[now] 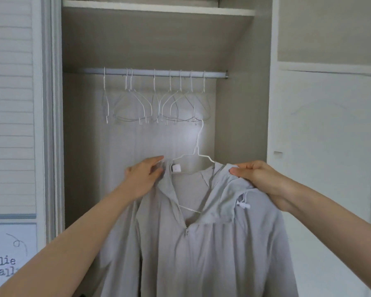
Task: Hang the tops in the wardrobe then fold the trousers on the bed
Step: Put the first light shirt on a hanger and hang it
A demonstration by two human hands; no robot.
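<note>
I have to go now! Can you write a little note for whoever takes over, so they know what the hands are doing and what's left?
Left hand grips the grey hooded top at its left shoulder; right hand pinches the right shoulder.
The top is already on a white wire hanger, held up in front of the open wardrobe, hook below the rail.
Empty hangers hang on the rail.
Left: hook it on the rail, then the remaining tops and the trousers, which are out of view.

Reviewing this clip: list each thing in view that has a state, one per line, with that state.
Grey hooded top: on a hanger, zip partly open, held up, not yet on the rail.
White wire hanger: inside the top, hook free below the rail.
Left hand: grips the top's left shoulder.
Right hand: pinches the right shoulder.
Rail: carries a row of bare wire hangers.
Wardrobe: open.
</note>
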